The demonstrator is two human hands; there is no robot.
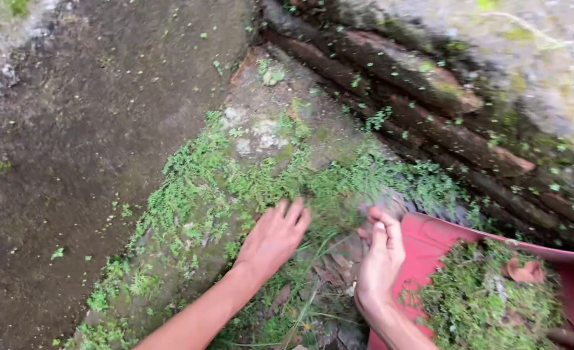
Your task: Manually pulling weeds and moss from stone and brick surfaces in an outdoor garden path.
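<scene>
The step in hand was judged to be the pulling of small green weeds [261,175] from a mossy concrete slab [254,123], with the pulled growth being gathered into a red dustpan [430,240]. The left hand [274,236] was laid palm down on the weeds at the near part of the slab, its fingers spread and flat; nothing was seen to be closed inside it. The right hand [381,256] was held just beside the dustpan's rim, its fingers curled and the thumb pressed toward them, as if a pinch of stems was taken, though what lay between them could not be told from this view. A heap of pulled weeds [488,298] with a few brown leaves was already lying in the dustpan. The next move was judged to call for a firm pinch low on the stems, close to the slab, so that roots would come away with the tops. Room was bounded on the far right by a wall of dark, mossy bricks [430,123], where weeds were rooted in the joints, and on the left by the slab's edge, beyond which bare dark soil [73,129] was spread. Open room was left mainly across the slab's middle and toward the soil.
</scene>
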